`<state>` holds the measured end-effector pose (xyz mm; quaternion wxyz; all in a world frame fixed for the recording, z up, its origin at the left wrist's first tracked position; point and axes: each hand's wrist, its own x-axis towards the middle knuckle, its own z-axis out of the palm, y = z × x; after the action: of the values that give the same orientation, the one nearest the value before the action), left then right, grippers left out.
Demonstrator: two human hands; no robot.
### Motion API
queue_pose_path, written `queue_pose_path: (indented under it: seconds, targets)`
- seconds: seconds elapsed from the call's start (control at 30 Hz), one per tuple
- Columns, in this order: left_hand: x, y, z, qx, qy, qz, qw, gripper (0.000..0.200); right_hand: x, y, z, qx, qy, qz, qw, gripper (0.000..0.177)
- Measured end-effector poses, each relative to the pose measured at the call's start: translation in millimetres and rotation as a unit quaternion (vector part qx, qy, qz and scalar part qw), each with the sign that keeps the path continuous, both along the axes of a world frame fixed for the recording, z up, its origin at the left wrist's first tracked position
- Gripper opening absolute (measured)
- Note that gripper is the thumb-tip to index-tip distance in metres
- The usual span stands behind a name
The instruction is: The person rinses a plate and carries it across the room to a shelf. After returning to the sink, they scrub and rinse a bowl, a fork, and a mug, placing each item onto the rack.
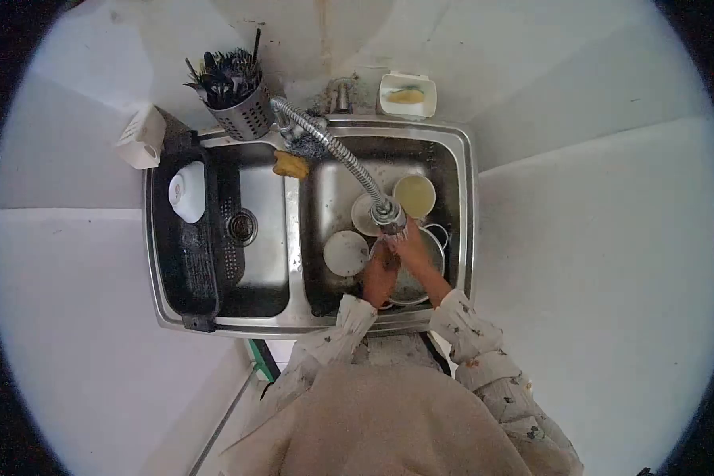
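Note:
Both of my hands are close together in the right sink basin, just below the head of the flexible metal faucet [385, 214]. My left hand [381, 278] is curled, and its fingers are partly hidden. Across from it, my right hand [411, 250] has its fingers bent in toward the left one. Whatever lies between them is too small to make out. Beneath the hands is a pot [417, 287] with loop handles. A pale bowl [346, 254] lies left of my left hand. Behind the faucet head are another pale bowl [365, 215] and a yellowish bowl [414, 197].
A black rack [211, 238] holding a white bowl [187, 193] stands in the left basin. A yellow sponge [291, 165] rests on the divider. Behind are a perforated cutlery holder [244, 113], a white container [141, 138] and a soap dish [408, 82].

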<state>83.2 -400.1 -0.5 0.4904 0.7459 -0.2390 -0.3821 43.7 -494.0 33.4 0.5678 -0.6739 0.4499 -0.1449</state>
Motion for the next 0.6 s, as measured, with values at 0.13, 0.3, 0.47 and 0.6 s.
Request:
queue_pose_path:
  seconds: [0.13,0.3,0.47,0.6]
  targets:
    - [12,-20,-30,-0.050,0.155,0.020,0.986,0.026,-8,-42,-59,-0.084,-0.001,0.131,0.988,0.031]
    - [32,-28,-28,-0.042,0.054,-0.019,0.997,0.027,0,-34,27,-0.168,0.124,0.182,0.961,0.028]
    - [39,-25,-39,-0.002,0.075,-0.056,0.996,0.022,-9,-26,15,-0.215,0.064,0.167,0.960,0.024]
    - [36,-13,-69,0.071,0.101,-0.098,0.987,0.029,-13,-16,11,-0.116,-0.016,0.236,0.965,0.023]
